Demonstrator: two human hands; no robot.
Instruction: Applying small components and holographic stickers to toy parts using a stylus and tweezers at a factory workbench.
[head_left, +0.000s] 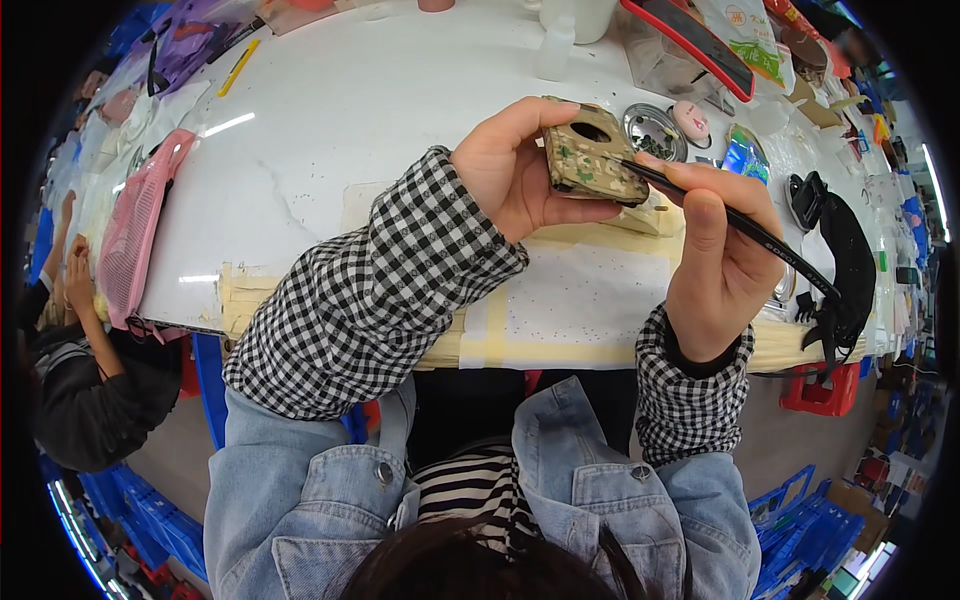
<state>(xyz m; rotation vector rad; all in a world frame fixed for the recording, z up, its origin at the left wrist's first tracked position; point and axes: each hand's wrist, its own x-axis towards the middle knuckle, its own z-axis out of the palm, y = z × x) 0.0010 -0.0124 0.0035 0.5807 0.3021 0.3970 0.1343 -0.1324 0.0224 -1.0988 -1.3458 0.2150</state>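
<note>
My left hand [508, 168] holds a small camouflage-patterned case [582, 168] above the table, thumb on its upper edge and fingers beneath. A dark oval opening shows in the case's upper part. In my right hand [728, 262] is a pair of black tweezers [752, 230], gripped like a pen. Their tips meet the right side of the case; whether they pinch anything is too small to tell. Just beyond the right hand stands a round metal dish [627, 120] with dark green bits in it. Under my hands lies a white sheet [580, 305] scattered with tiny dark specks.
Masking tape [480, 335] borders the sheet. A pink-and-white oval thing [691, 121] sits beside the dish. Right are black straps [850, 260]; a red-framed phone [695, 48] is at the back. Left are a pink mesh pouch [140, 230], a yellow cutter [238, 68] and another person's arm [95, 325].
</note>
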